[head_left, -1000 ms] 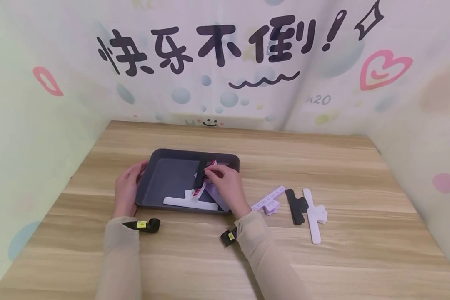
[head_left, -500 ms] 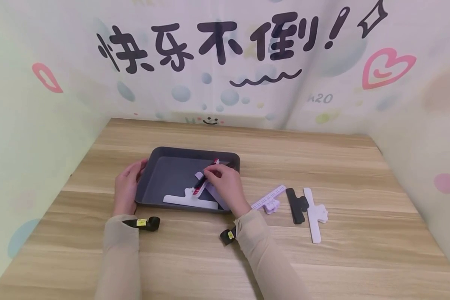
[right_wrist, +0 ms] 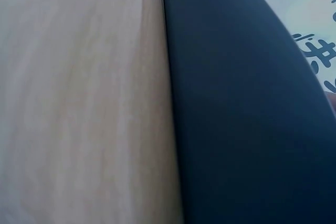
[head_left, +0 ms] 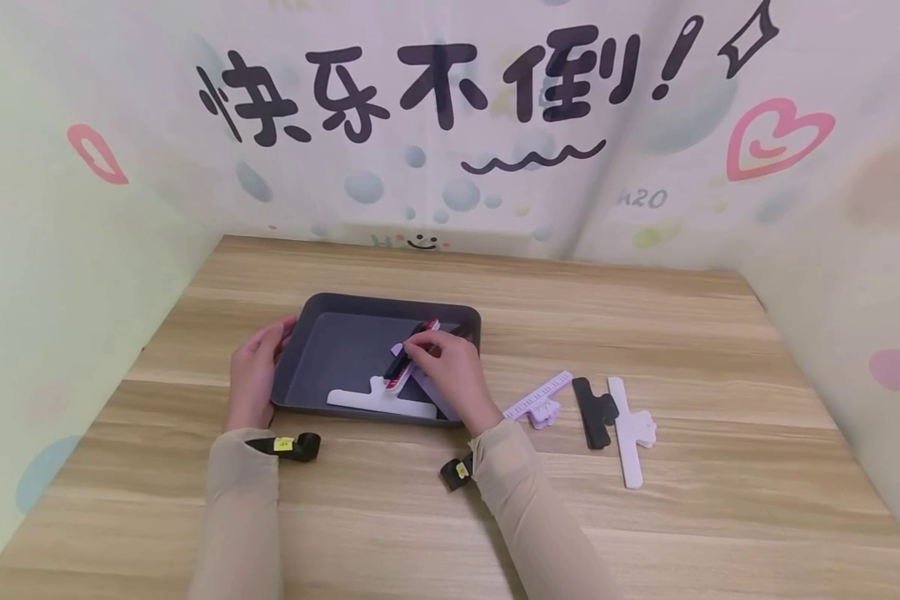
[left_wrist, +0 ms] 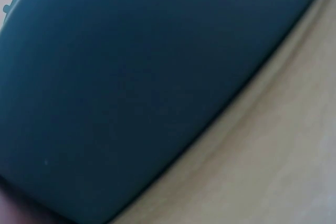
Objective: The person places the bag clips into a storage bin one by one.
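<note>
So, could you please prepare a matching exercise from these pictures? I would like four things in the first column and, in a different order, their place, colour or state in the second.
Column one
1. Tray
2. Left hand
3. Right hand
4. Rightmost clip

Column two
A. Pinching a black clip with the fingers
B. White, lying directly on the table
C. Dark grey, with a white clip inside along its near side
D. Touching the outside of a left wall

Right pairs: 1-C, 2-D, 3-A, 4-B
</note>
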Motion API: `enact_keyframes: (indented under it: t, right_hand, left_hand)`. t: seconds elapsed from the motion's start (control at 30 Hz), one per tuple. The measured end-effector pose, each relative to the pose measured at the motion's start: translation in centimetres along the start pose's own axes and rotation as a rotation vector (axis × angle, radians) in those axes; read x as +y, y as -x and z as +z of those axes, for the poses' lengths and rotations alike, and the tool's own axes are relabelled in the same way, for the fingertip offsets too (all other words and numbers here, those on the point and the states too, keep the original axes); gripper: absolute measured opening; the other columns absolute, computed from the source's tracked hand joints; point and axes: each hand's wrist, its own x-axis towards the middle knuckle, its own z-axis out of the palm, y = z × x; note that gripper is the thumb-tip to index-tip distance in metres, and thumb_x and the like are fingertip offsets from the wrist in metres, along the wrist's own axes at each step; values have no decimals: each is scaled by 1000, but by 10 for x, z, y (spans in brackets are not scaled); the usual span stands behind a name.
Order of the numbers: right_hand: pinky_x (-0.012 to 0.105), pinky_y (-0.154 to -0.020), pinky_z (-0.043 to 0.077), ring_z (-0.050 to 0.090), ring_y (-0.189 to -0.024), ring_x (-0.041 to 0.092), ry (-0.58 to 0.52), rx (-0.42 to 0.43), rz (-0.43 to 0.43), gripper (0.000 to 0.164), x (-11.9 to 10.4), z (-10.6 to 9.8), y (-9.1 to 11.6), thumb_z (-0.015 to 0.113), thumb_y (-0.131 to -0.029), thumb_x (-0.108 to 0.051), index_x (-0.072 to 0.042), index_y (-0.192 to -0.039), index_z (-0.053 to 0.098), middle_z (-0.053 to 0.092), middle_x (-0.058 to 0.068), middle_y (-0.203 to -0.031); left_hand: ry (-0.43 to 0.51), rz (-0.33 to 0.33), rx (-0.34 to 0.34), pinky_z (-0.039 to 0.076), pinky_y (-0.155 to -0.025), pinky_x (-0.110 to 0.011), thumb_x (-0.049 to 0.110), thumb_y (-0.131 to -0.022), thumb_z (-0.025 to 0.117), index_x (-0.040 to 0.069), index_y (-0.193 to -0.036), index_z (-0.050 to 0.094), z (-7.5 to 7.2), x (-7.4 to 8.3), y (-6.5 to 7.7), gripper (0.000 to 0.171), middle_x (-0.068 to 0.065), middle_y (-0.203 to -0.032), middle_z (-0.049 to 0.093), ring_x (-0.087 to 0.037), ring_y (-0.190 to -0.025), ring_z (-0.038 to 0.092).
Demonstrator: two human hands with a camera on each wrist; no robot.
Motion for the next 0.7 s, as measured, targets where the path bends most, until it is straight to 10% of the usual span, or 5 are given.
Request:
enact_keyframes:
  t: [0.7]
  right_hand:
    - [23,-62,44,52,-71,7,-11,-30,5,12,-1,0,0,62,-84,-31,-25,-92,67,61,-14,-81]
  left_hand:
    - [-24,-24,2,36,-91,-23,43,-88,49,14,-122,56,1,1,0,45,-3,-124,51,-14,-111,46]
